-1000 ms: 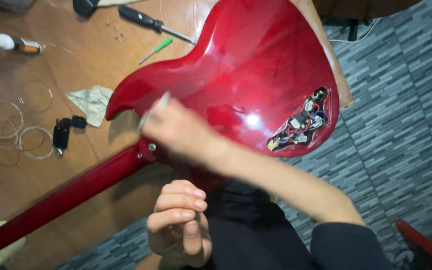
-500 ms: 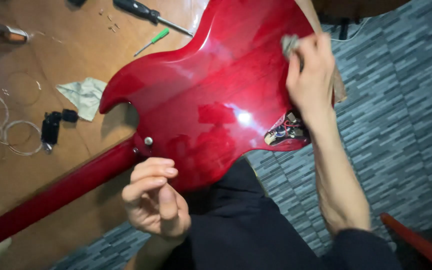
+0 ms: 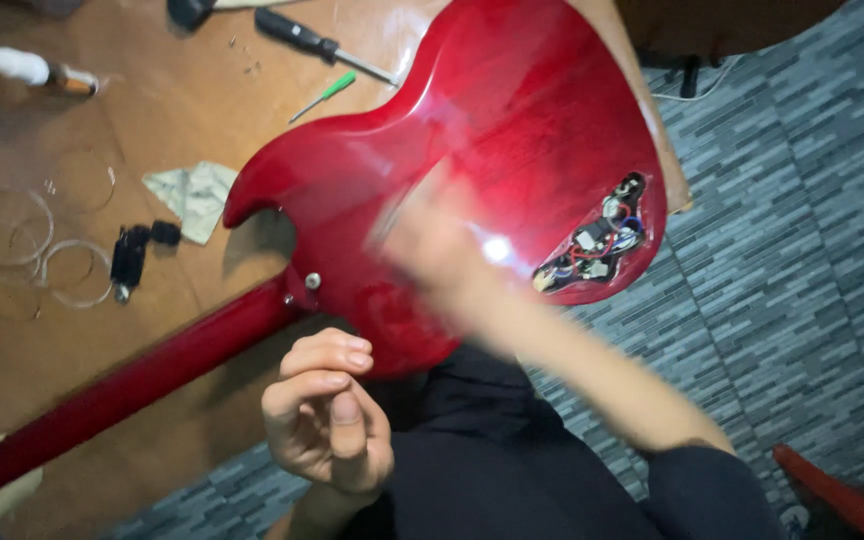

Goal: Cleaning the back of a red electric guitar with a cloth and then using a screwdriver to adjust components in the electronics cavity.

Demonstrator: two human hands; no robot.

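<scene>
The red guitar body (image 3: pixel 512 150) lies back-up on the wooden table (image 3: pixel 42 360), its control cavity (image 3: pixel 592 245) open with wiring bare at the right — the right hand (image 3: pixel 432 235) blurs across it, grip unreadable, while the left hand (image 3: pixel 327 420) curls loosely, holding nothing.

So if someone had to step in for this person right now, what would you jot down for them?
Right hand: blurred in motion over the back of the red guitar body; whether it holds anything cannot be told.
Left hand: loosely curled, held free below the body's lower edge, holding nothing visible.
Guitar lies back up on the wooden table, neck running down-left.
Done: the control cavity is uncovered, wiring exposed.
Left: the cavity has no cover on it.
On the table: black screwdriver, small green screwdriver, coiled strings, folded cloth.
</scene>
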